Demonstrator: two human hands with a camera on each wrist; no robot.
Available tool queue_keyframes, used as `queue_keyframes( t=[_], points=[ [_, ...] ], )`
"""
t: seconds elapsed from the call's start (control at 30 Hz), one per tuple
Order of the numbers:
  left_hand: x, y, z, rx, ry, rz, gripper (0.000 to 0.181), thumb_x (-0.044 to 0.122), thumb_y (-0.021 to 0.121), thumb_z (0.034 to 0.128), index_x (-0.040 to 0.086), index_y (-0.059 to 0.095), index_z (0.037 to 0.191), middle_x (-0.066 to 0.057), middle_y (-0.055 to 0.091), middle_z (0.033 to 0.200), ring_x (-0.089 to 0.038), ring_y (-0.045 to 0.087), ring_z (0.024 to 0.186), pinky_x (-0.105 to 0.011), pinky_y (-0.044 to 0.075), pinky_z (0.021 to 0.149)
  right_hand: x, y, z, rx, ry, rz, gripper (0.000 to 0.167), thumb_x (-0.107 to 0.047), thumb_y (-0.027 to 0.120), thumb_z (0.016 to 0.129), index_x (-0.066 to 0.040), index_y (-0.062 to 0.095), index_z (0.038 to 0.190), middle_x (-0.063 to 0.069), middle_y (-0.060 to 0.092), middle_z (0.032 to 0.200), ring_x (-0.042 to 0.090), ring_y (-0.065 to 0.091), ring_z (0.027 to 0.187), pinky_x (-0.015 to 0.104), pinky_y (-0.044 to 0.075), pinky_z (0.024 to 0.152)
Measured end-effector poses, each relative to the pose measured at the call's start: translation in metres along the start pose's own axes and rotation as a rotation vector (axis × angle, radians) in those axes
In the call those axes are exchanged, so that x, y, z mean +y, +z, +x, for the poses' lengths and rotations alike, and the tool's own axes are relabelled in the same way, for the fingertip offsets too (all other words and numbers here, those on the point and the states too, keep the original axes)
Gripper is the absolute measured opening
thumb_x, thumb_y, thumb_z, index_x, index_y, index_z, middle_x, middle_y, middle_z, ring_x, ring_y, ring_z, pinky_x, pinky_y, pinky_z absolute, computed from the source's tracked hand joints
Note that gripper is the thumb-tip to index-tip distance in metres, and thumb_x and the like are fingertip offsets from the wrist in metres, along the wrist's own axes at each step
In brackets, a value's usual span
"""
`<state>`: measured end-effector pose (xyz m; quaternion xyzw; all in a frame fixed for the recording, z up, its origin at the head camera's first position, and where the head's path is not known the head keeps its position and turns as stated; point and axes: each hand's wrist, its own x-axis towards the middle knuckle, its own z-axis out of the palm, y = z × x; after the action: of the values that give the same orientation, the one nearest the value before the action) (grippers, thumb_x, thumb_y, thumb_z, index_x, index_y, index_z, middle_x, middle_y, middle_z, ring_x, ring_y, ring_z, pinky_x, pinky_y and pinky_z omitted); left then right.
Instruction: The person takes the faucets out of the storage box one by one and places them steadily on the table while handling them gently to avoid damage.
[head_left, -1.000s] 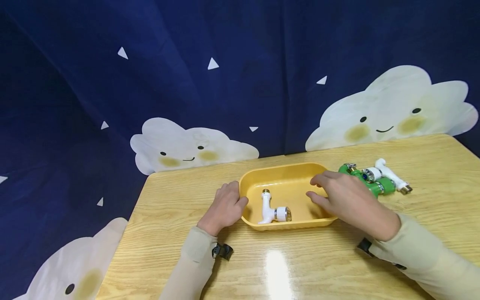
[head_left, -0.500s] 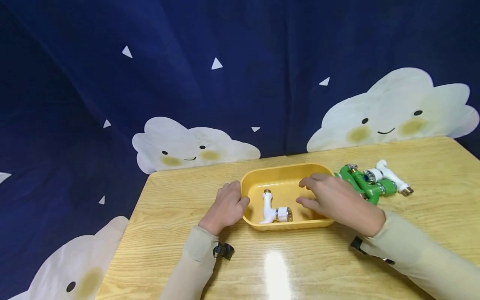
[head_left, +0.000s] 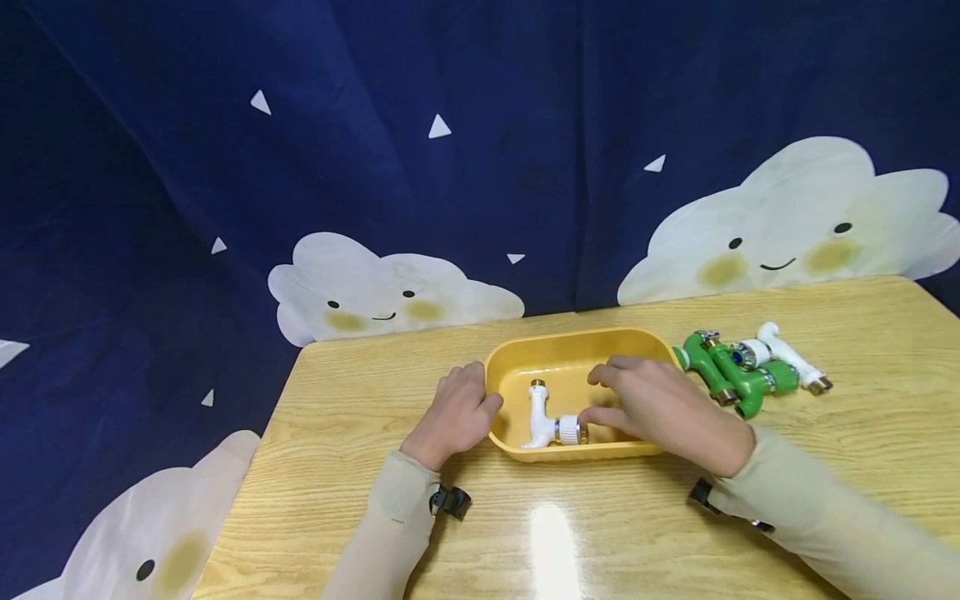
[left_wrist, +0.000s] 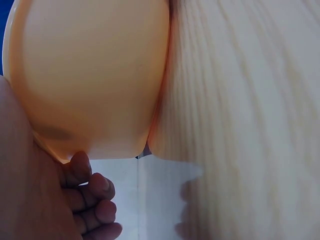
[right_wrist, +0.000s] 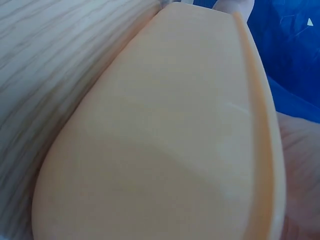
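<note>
My left hand [head_left: 453, 414] holds the left end of a yellow plastic tray [head_left: 622, 451], its thumb at the rim. The left wrist view shows curled fingers [left_wrist: 102, 187] beside the tray's outer wall [left_wrist: 95, 70]. Inside the tray, toward its left, lies a white tap [head_left: 540, 423] with a ribbed knob and a brass threaded end. Over the tray's right half reaches my right hand [head_left: 663, 407], thumb and fingers spread apart. Its thumb tip is close to the tap's knob; contact cannot be told. In the right wrist view the tray wall [right_wrist: 150, 130] hides most of that hand.
Just right of the tray, green taps [head_left: 742, 383] lie bunched on the wooden table [head_left: 360, 400]. Another white tap [head_left: 791, 358] lies against them. A dark blue curtain [head_left: 450, 192] with cloud prints hangs behind the table's far edge.
My right hand has moved left across the tray to the white tap's knob, uncovering more of the green taps. The left hand has kept its hold on the tray's end.
</note>
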<state>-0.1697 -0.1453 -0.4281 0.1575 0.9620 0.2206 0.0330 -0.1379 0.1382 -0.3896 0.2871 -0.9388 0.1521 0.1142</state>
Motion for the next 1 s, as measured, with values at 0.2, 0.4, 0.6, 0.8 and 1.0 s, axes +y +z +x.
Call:
queue_keyframes(
  t=[0.2, 0.4, 0.6, 0.8, 1.0],
  points=[
    [0.0, 0.001, 0.0, 0.001, -0.001, 0.0, 0.016, 0.026, 0.045, 0.0973, 0.014, 0.051, 0.089, -0.004, 0.047, 0.085, -0.022, 0.041, 0.081, -0.033, 0.029, 0.077, -0.004, 0.005, 0.003, -0.037, 0.008, -0.013, 0.052, -0.051, 0.085, 0.077, -0.01, 0.077, 0.109, 0.005, 0.075, 0.097, 0.011, 0.065, 0.07, 0.033, 0.055, 0.062],
    [0.0, 0.0, 0.0, -0.002, -0.004, -0.006, 0.016, 0.026, 0.045, 0.0976, 0.013, 0.051, 0.09, -0.005, 0.046, 0.084, -0.022, 0.041, 0.081, -0.033, 0.029, 0.077, -0.007, 0.009, 0.006, -0.062, 0.008, -0.027, 0.051, -0.05, 0.085, 0.078, -0.012, 0.076, 0.111, 0.004, 0.075, 0.1, 0.017, 0.069, 0.078, 0.039, 0.057, 0.068],
    [0.0, 0.0, 0.0, -0.007, -0.008, -0.006, 0.016, 0.026, 0.045, 0.0979, 0.013, 0.05, 0.09, -0.005, 0.045, 0.084, -0.023, 0.04, 0.081, -0.033, 0.029, 0.077, -0.012, 0.011, 0.007, -0.085, -0.035, 0.001, 0.049, -0.049, 0.084, 0.08, -0.011, 0.075, 0.11, 0.001, 0.073, 0.098, 0.016, 0.069, 0.078, 0.038, 0.058, 0.071],
    [0.0, 0.0, 0.0, -0.005, -0.003, 0.002, 0.016, 0.026, 0.045, 0.0976, 0.014, 0.05, 0.09, -0.005, 0.046, 0.084, -0.022, 0.041, 0.08, -0.033, 0.03, 0.077, -0.015, 0.014, 0.011, -0.118, -0.1, 0.026, 0.046, -0.045, 0.083, 0.083, -0.009, 0.076, 0.11, 0.002, 0.072, 0.098, 0.011, 0.067, 0.076, 0.033, 0.057, 0.07],
    [0.0, 0.0, 0.001, -0.005, -0.003, 0.007, 0.016, 0.026, 0.044, 0.0974, 0.014, 0.051, 0.091, -0.005, 0.046, 0.084, -0.022, 0.041, 0.08, -0.033, 0.03, 0.076, -0.016, 0.016, 0.014, -0.139, -0.146, 0.034, 0.043, -0.038, 0.086, 0.082, -0.007, 0.076, 0.111, 0.004, 0.073, 0.101, 0.012, 0.069, 0.08, 0.031, 0.059, 0.073]
  ],
)
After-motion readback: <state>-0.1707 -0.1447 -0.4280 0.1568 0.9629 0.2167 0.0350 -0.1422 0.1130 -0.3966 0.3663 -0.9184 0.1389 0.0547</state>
